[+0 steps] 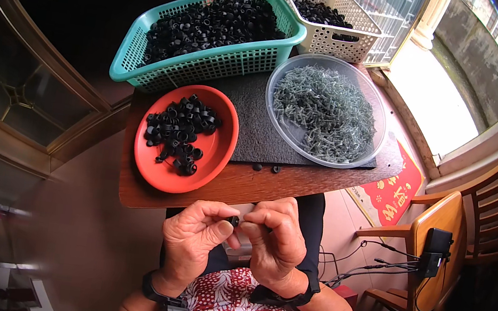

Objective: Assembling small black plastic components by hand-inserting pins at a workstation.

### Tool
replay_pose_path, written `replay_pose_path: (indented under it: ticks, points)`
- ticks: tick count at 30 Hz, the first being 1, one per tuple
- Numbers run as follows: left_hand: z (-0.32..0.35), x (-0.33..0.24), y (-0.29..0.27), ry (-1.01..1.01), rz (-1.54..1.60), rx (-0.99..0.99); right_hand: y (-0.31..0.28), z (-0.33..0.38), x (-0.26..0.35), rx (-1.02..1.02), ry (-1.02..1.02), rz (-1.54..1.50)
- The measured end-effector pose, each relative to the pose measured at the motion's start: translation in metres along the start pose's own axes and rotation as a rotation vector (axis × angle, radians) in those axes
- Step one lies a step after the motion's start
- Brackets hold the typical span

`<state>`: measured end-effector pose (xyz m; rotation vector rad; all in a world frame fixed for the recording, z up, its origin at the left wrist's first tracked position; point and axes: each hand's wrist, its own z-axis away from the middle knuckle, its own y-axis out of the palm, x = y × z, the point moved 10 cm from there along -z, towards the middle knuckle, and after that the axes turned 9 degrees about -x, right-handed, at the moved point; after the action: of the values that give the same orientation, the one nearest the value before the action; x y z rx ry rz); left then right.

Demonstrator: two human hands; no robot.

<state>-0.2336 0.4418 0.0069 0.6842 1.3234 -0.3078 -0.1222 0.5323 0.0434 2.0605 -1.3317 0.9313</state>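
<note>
"Just this side of the worktop (244, 184), above the lap, what is being held?"

"A small black piece (233, 221) is pinched in the left hand (196, 231), with thumb and forefinger closed on it."

"And how is the right hand (276, 238) placed?"

"It is held just beside the piece, with its fingers curled in and its thumb brought close to the forefinger. Whether anything is gripped there cannot be told, as the fingertips are partly hidden."

"Where are similar pieces kept?"

"A loose heap of black pieces (185, 123) is held in the round orange-red bowl (215, 151) at the worktop's left. Many more small black parts are piled in the green basket (216, 66) behind it, and others are contained in the white basket (315, 38) at the far right."

"What is set in front of the white basket?"

"A clear round tub (290, 131), in which thin, pale, translucent pieces (328, 106) are heaped. It is rested partly on a black mat (251, 140)."

"Is anything left loose?"

"Two small black bits (276, 169) are seen on the bare wood, near the mat's front edge."
</note>
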Motion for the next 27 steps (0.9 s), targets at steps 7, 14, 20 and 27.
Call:
replay_pose_path:
  ticks: [7,14,20,27]
  points:
    - [0.0021,-0.0053,0.0002,0.04,-0.086,-0.021,0.0012,-0.0015,0.0081,0.024,-0.076,0.043]
    - [0.0024,-0.0047,0.0038,0.048,-0.105,-0.016,0.0015,-0.0004,0.0096,0.028,-0.1,0.068]
    - [0.0035,-0.0015,0.0082,0.013,-0.061,-0.001,0.0014,0.0012,0.0083,0.03,-0.092,0.064]
    - [0.0006,-0.0034,0.0024,0.066,-0.096,-0.011,0.003,0.0023,0.0073,0.042,-0.078,0.056]
